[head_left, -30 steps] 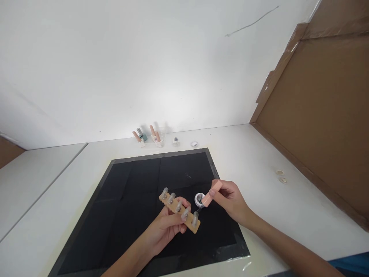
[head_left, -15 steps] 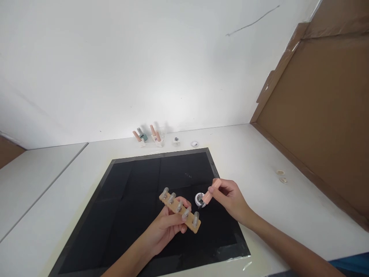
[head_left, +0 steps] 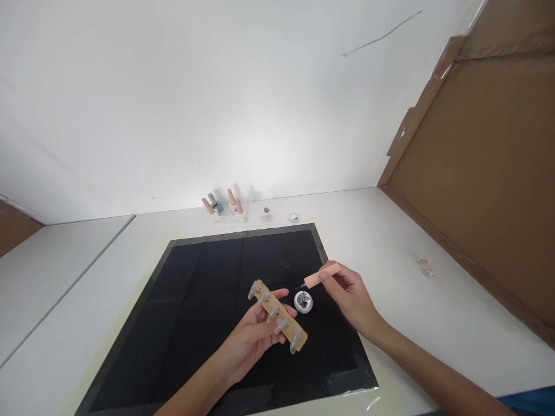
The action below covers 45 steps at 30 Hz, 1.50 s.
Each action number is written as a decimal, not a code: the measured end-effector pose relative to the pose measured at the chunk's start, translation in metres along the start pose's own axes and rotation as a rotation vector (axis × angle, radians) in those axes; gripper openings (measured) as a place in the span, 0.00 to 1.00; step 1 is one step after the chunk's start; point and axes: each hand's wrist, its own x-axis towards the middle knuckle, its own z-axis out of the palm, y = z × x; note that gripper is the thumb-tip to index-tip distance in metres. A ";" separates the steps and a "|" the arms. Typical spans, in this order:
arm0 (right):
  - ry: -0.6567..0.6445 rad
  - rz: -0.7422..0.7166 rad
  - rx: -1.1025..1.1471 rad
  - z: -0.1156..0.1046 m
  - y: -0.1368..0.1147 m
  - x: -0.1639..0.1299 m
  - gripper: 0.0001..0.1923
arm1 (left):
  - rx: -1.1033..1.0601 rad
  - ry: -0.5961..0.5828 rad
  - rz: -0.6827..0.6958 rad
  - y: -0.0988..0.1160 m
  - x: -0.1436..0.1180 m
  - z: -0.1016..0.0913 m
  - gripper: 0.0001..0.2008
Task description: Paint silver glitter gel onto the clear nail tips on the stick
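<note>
My left hand (head_left: 256, 334) grips a tan nail display strip (head_left: 284, 315) with several clear false nails (head_left: 274, 314) mounted along it. The strip is held tilted above the black mat. My right hand (head_left: 344, 289) pinches a nail polish brush by its peach cap (head_left: 319, 275). The thin dark brush tip (head_left: 300, 287) points left, toward the strip, and touches nothing that I can see. Just below the brush, a small round white pot (head_left: 303, 301) stands open on the mat, with silvery-dark flakes inside.
The black mat (head_left: 208, 300) is taped to the white table (head_left: 130, 248). Along the back wall stand several polish bottles (head_left: 212, 209), a small clear bottle (head_left: 266, 214) and a round white lid (head_left: 293, 218). Two small beige discs (head_left: 427, 268) lie at right, near a cardboard panel (head_left: 481, 190).
The brush has lifted out of the pot and is held nearer level above it. My left hand has turned the strip, so the nails now point down-left.
</note>
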 end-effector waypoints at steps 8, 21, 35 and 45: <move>0.049 0.001 -0.041 -0.001 0.001 0.000 0.11 | -0.019 -0.015 -0.029 0.001 -0.001 0.000 0.24; 0.028 0.096 -0.013 -0.003 -0.001 -0.001 0.08 | -0.041 0.022 -0.044 0.003 0.001 -0.002 0.24; 0.007 0.016 -0.038 -0.007 0.005 0.008 0.08 | -0.096 0.043 -0.067 0.003 0.005 -0.008 0.23; -0.230 0.009 -0.253 -0.009 0.013 0.010 0.06 | -0.169 0.081 -0.097 0.005 0.007 -0.013 0.22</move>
